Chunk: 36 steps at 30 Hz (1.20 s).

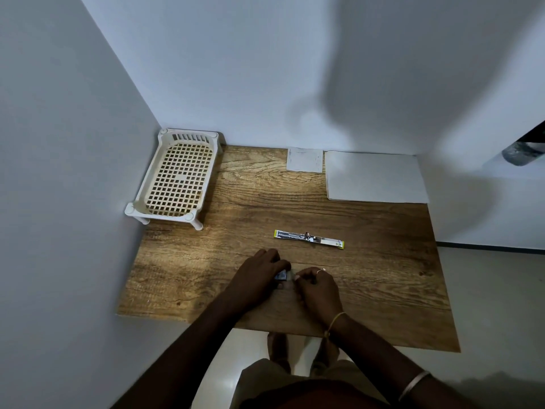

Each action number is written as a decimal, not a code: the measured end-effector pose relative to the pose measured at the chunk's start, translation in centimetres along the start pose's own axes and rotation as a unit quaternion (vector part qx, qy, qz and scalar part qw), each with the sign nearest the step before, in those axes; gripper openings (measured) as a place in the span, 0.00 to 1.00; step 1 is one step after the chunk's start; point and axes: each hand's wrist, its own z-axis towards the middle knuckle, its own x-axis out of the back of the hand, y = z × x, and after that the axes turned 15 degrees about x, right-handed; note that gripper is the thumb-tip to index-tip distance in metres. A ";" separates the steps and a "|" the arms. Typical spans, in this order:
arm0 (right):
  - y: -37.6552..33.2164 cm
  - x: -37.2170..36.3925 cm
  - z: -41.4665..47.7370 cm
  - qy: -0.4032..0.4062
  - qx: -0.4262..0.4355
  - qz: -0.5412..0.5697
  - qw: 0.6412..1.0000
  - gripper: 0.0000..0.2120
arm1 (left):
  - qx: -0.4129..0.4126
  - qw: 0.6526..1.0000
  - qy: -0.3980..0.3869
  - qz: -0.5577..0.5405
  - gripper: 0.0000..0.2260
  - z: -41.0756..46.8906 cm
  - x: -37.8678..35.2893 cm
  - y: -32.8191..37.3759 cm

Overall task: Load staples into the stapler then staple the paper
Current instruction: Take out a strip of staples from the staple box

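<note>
Both hands, left (pixel 259 271) and right (pixel 317 286), pinching small staple box (pixel 281 275); opened stapler (pixel 309 238) just beyond, lengthwise left-right, nearer right hand

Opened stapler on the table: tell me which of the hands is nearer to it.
Right. The right hand lies just below the opened stapler, nearly under its middle. The left hand sits below and further left, holding a small box.

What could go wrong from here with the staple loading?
Both hands, left hand and right hand, pinch a small staple box near the table's front edge, so staples could spill to the floor. The opened stapler lies apart and unheld; it may slide during loading.
</note>
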 end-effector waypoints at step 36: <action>-0.6 -1.3 1.1 -0.007 -0.027 0.039 0.999 0.07 | 0.055 0.988 0.054 -0.134 0.23 -1.2 -2.0 -0.6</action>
